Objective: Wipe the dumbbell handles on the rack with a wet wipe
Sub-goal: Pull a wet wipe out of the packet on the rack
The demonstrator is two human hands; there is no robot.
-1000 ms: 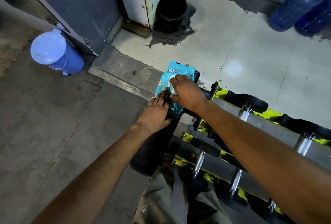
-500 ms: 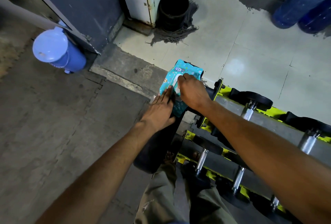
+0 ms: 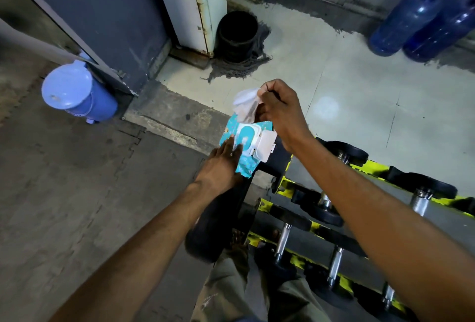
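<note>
Dumbbell handles point(image 3: 282, 238) show as short chrome bars between dark weight ends on the yellow-and-black rack point(image 3: 370, 170) at lower right, and neither hand is on them. I see the right hand point(image 3: 280, 110) raised above the teal wipe pack point(image 3: 245, 167), its grip pinched closed on the top of a crumpled white wet wipe point(image 3: 245, 104). The pack lies at the rack's near end with its white lid point(image 3: 264, 145) flipped open, and the left hand point(image 3: 221, 164) presses it with flat, straight fingers, grip open. Grey floor matting point(image 3: 64, 193) meets pale tile point(image 3: 347, 105) with dark stained edges. A blue lidded bin point(image 3: 77, 92) stands by a dark panel, a black bucket point(image 3: 237, 36) beside a white cabinet point(image 3: 190, 5), and blue water bottles point(image 3: 406, 23) at far right, cut by the frame. The right forearm hides part of the rack, and I cannot tell whether the wipe's lower end is free of the pack
</note>
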